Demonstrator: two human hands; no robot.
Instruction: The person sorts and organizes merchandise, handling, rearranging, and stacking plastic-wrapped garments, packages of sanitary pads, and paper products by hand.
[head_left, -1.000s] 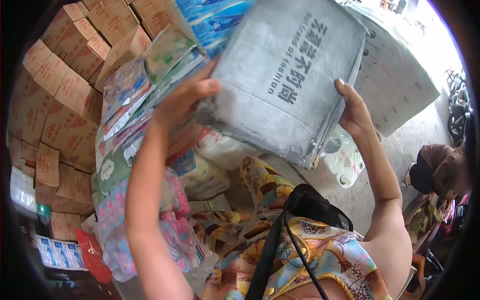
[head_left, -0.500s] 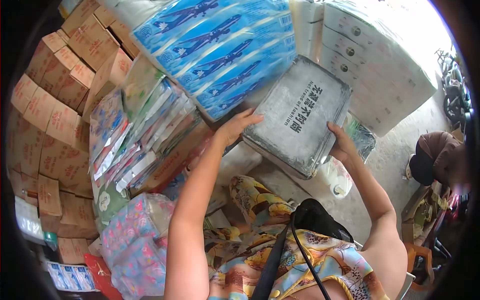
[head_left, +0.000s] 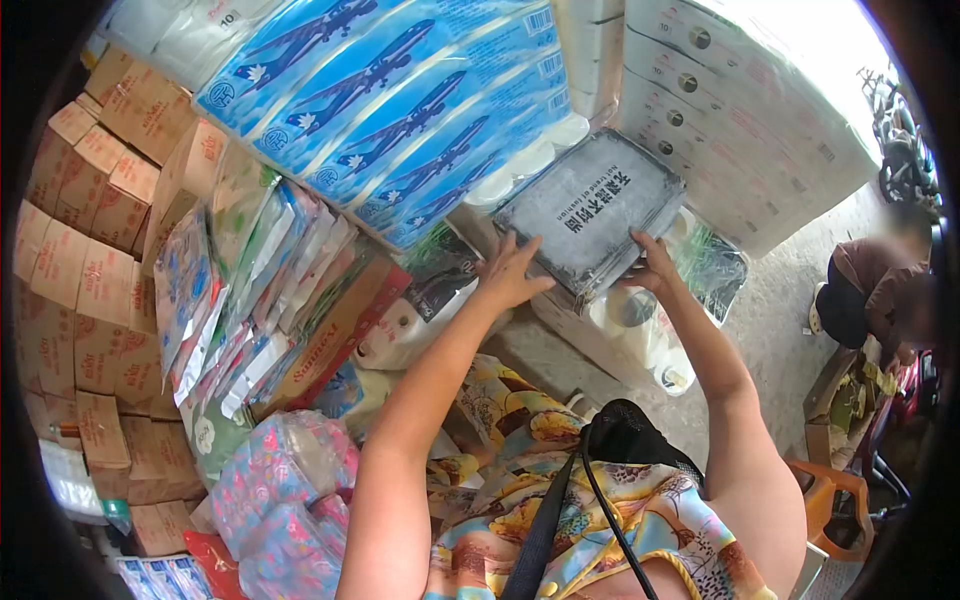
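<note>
A flat grey shoe box, dusty and scuffed, carries black Chinese characters and English lettering on its lid. It rests tilted over packs of white paper rolls. My left hand is at the near-left edge of the box, fingers spread, with fingertips touching the edge and the thumb off it. At the near-right corner, my right hand grips the box, thumb on the lid; its other fingers are partly hidden below the edge.
Blue packs of tissue are stacked ahead, and a tall white wrapped stack stands to the right. Brown cartons fill the left, beside plastic packets and a pink-blue floral bundle. Another person crouches at far right.
The box has moved away from me and down onto the paper rolls. My left hand has shifted from gripping its side to spread fingers at the near edge. The view has shifted slightly.
</note>
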